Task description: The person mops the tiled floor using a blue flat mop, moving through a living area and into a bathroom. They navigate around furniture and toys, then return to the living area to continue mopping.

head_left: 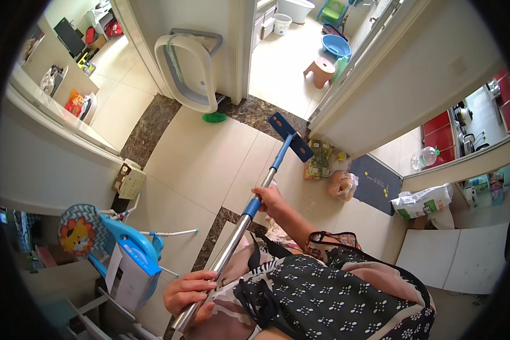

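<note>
A flat mop with a silver metal pole and blue joints runs slantwise from my lower left toward the far middle. Around the upper pole, by a blue collar, my right hand is closed. My left hand grips the pole near its lower end, fingers wrapped over the metal. The bare dark-blue mop plate is tilted over the tiles near the bathroom doorway; whether it touches them I cannot tell. A patterned black cloth garment covers my front.
A white baby bathtub leans on the wall, with a green item below it. Bags of produce, a carton and a grey mat lie right. A blue child's seat and a small box stand left.
</note>
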Available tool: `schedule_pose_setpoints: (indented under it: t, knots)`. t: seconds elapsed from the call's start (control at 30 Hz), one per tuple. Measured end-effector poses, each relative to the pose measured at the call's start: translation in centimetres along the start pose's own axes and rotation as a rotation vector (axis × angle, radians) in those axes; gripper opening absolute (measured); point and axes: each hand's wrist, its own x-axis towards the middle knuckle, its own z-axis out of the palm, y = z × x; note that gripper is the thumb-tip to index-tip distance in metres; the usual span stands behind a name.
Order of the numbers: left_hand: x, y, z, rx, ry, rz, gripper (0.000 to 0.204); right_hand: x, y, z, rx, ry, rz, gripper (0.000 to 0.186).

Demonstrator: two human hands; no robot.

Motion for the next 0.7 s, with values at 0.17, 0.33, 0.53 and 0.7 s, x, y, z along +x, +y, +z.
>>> schedule_pose_setpoints:
  t: [0.17,0.33,0.53,0.7]
  knots:
    - [9.8,-8.2,5.9,0.023,0.129,-0.065,0.026,10.6,-10.5,-1.6,0.047,-0.002,-0.033,0.025]
    - [20.8,-20.6,12.9,0.059,0.081,-0.134,0.023,22.5,-22.5,-3.3,0.267,-0.038,-0.081,0.018]
    - [32.5,-36.6,22.0,0.032,0.032,-0.271,0.031,36.8,-31.0,-6.2,0.463,-0.064,0.025,0.011]
    - [38.9,-46.6,24.7,0.125,0.036,-0.343,0.022,43.9,-34.3,-7.2,0.5,-0.013,0.07,0.008]
